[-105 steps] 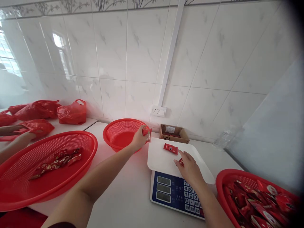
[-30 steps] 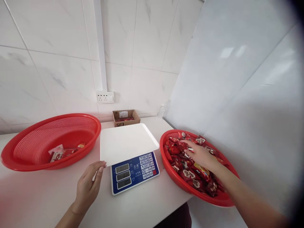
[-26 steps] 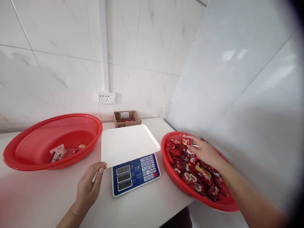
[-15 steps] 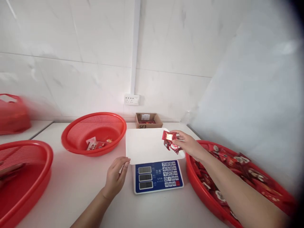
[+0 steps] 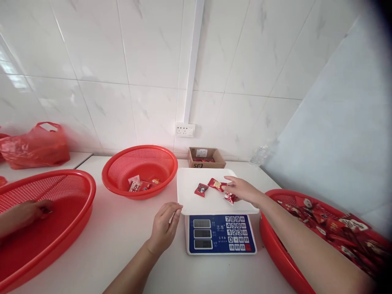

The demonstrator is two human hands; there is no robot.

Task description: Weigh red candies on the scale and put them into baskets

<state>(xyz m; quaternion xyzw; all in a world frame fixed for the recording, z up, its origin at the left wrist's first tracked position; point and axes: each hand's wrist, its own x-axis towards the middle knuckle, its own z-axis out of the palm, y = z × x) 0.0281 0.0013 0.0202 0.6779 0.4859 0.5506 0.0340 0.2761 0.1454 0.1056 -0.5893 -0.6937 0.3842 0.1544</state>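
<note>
On the white tray (image 5: 190,200) of a weighing scale lie three small red wrapped packets: one dark-printed packet (image 5: 201,189) at left, a gold-printed packet (image 5: 216,184) in the middle and a white-patterned packet (image 5: 229,198) nearer me. My right hand (image 5: 243,190) is over the right part of the tray, fingers apart, beside the latter two packets. The fingers of my left hand (image 5: 165,224) are pinched at the tray's front left corner. Below the tray is the scale's blue keypad panel (image 5: 220,234) with displays.
A red basket (image 5: 275,249) full of red packets stands at right. Another red basket (image 5: 139,151) holds a few packets at back left. Another person's hand (image 5: 33,212) reaches into the left red basket (image 5: 82,216). Behind the scale sits a cardboard box (image 5: 219,160); a red bag (image 5: 39,147) lies far left.
The packets have left my right hand and now lie spread on the tray. My left hand stays at the tray corner. The view has shifted left, showing more of the other person's hand.
</note>
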